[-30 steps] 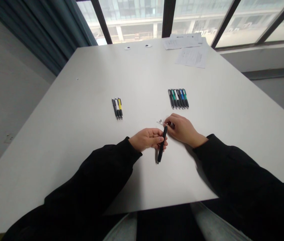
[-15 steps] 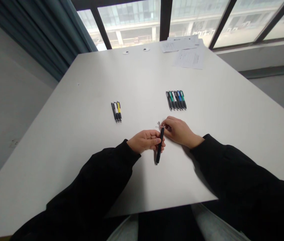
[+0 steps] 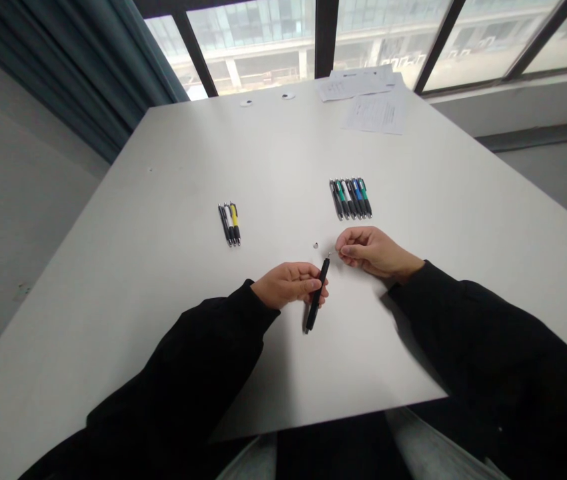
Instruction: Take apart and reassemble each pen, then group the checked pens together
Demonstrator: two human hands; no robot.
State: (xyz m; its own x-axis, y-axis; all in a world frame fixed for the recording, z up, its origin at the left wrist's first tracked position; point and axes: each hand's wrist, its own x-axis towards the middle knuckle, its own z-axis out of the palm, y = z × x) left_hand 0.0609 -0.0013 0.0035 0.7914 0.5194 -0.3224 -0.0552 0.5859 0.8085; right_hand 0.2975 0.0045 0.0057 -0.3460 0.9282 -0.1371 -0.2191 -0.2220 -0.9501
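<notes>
My left hand [image 3: 289, 283] grips a black pen barrel [image 3: 316, 303] near its upper end; the barrel slants down to the table. My right hand [image 3: 371, 251] hovers just right of the barrel's top, its thumb and fingers pinched on a thin pen part [image 3: 332, 253] too small to make out clearly. A tiny silver piece [image 3: 316, 245] lies on the white table [image 3: 163, 287] just beyond the barrel's top. Both arms wear black sleeves.
Three pens [image 3: 229, 224] lie side by side at mid-left. Several pens with green, blue and black grips [image 3: 350, 197] lie in a row beyond my right hand. Paper sheets [image 3: 376, 110] and two small round discs [image 3: 267, 99] sit at the far edge by the window.
My right hand has pulled away to the right from the barrel's top with its fingers still pinched. The small silver piece now lies uncovered on the table. My left hand keeps the barrel.
</notes>
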